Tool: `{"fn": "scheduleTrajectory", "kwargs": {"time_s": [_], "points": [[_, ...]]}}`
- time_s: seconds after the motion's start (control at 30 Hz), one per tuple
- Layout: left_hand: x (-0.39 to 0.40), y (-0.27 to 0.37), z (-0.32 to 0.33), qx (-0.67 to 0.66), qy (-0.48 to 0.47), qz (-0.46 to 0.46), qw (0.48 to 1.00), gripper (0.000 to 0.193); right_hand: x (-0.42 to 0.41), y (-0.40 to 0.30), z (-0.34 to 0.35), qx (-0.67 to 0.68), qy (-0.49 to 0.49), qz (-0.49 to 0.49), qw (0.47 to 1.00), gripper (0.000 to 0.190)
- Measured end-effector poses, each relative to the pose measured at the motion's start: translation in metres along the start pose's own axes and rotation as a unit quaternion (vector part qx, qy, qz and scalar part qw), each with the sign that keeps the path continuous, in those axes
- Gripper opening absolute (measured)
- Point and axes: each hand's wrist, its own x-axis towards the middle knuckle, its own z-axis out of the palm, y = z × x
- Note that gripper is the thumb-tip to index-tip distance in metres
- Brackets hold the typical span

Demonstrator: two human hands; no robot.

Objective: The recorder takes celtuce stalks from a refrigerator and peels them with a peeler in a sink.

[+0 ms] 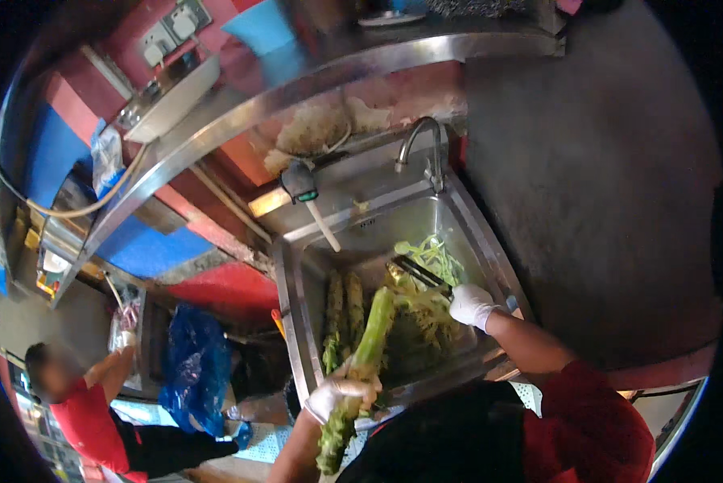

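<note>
My left hand (340, 392), in a thin white glove, grips a thick celtuce-like stem (376, 326) near its lower end. The upper part of this stem is bare, pale green; the end below my hand is rough and knobbly. In my right hand (473, 305), also gloved, is a dark narrow peeler or knife (419, 271); its exact kind cannot be made out. The tool lies over peelings (434, 317), apart from the stem's top. More light green strips (437, 256) lie at the sink's far right. Two rough, unpeeled stems (335, 308) rest along its left side.
The steel sink (479, 223) has a curved tap (437, 151) at the back. A pale-handled tool (322, 226) leans over its rear left corner. A steel shelf edge (337, 69) crosses above. Left are a blue plastic bag (195, 368) and a co-worker in red (90, 428).
</note>
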Motion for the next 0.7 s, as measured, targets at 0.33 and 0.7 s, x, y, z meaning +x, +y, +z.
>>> {"fn": "scheduleTrajectory", "kwargs": {"time_s": [0.33, 0.7], "points": [[0.005, 0.026, 0.019, -0.114, -0.07, 0.003, 0.991, 0.076, -0.033, -0.041, 0.016, 0.028, 0.077, -0.165, 0.983, 0.018], [0.033, 0.024, 0.02, -0.046, 0.125, -0.037, 0.99, 0.074, -0.084, -0.096, -0.001, 0.025, 0.026, -0.253, 0.967, 0.018]]}}
